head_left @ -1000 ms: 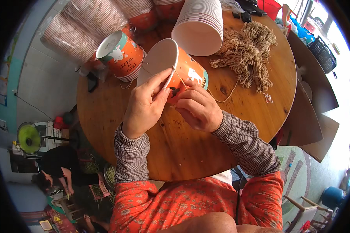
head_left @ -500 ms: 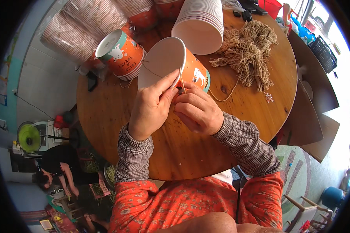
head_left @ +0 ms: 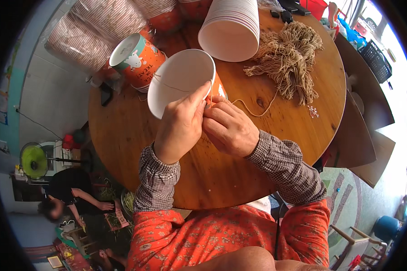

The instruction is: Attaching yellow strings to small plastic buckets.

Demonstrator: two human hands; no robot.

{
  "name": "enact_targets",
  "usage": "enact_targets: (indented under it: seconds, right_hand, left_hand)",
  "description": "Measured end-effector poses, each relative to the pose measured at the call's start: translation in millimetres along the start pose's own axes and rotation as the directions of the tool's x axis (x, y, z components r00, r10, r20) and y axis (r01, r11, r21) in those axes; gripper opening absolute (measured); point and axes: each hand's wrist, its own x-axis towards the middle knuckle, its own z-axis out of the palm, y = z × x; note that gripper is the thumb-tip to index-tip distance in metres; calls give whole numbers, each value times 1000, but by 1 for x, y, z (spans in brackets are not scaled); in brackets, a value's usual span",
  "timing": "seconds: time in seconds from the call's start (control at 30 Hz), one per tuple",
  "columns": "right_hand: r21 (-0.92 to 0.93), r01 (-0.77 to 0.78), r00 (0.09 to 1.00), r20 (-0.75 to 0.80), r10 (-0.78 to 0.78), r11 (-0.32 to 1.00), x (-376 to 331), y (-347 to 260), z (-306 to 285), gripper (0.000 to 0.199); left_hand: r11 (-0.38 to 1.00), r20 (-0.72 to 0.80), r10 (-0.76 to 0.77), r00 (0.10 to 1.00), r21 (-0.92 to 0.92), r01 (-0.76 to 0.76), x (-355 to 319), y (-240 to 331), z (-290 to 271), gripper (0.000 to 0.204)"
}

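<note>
An orange paper bucket (head_left: 182, 72) with a white inside lies tipped over on the wooden table, its mouth turned toward me. My left hand (head_left: 180, 126) is closed at the near right part of its rim, thumb and forefinger pinched together there. A tan cord (head_left: 259, 116) runs over the rim and along the table; a thin strand of it crosses inside the bucket. Close beside, my right hand (head_left: 233, 127) has its fingers curled in a pinch on the cord outside the rim. The fingertips of both hands partly hide the cord's end.
Beyond the bucket lies a stack of white-mouthed buckets (head_left: 229, 40); a smaller orange stack (head_left: 144, 65) stands left. A bundle of tan cords (head_left: 296, 63) and small pale beads (head_left: 313, 112) lie right. Wrapped buckets (head_left: 79, 43) fill the far left. A person (head_left: 70, 192) works below left.
The bucket has turned and shifted toward me and left, so its mouth shows more and its orange side less. My left hand has moved slightly right; both hands stay at the rim.
</note>
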Motion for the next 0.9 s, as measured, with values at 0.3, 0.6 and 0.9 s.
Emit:
enact_targets:
  seconds: [0.3, 0.6, 0.9]
  right_hand:
    - [43, -11, 998, 56, 8, 999, -1, 4, 1, 24]
    - [2, 38, 999, -1, -38, 999, -1, 6, 5, 21]
    - [274, -350, 924, -57, 378, 896, -4, 7, 0, 17]
  left_hand:
    - [1000, 52, 5, 999, -21, -4, 0, -8, -2, 28]
    - [999, 48, -27, 998, -46, 29, 2, -5, -3, 26]
    - [995, -11, -75, 997, -63, 74, 4, -13, -4, 17]
